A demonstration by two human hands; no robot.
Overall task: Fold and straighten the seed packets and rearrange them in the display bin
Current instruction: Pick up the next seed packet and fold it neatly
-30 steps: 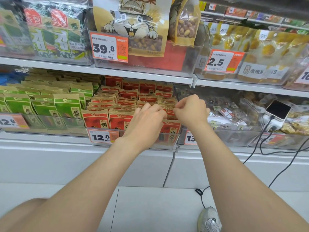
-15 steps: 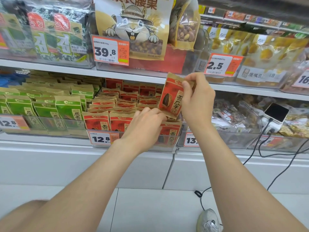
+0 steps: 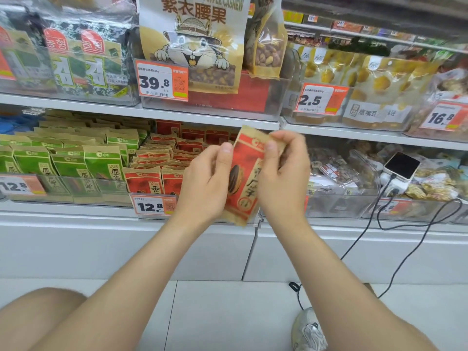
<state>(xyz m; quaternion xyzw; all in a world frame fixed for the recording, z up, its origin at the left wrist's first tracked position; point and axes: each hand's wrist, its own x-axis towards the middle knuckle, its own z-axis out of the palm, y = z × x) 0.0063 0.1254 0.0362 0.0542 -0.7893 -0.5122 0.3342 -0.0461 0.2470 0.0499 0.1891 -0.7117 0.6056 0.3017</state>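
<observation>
A red and tan seed packet (image 3: 244, 173) hangs upright in front of the lower shelf, held between both hands. My left hand (image 3: 205, 184) grips its left edge, thumb on the front. My right hand (image 3: 282, 173) pinches its right edge near the top, thumb on the front. Behind them is the clear display bin (image 3: 152, 196) of red seed packets (image 3: 144, 179), standing in rows; my hands hide its right part.
Green seed packets (image 3: 68, 163) fill the bin to the left. Mixed snack bags (image 3: 336, 171) sit in the bin to the right, with a phone (image 3: 401, 165) on a black cable (image 3: 395, 249). The upper shelf holds cashew bags (image 3: 195, 44). A shoe (image 3: 307, 330) rests on the floor.
My right hand lifted one red packet out of the bin. My left hand left the bin and took the packet's left edge; both now hold it in front of the shelf.
</observation>
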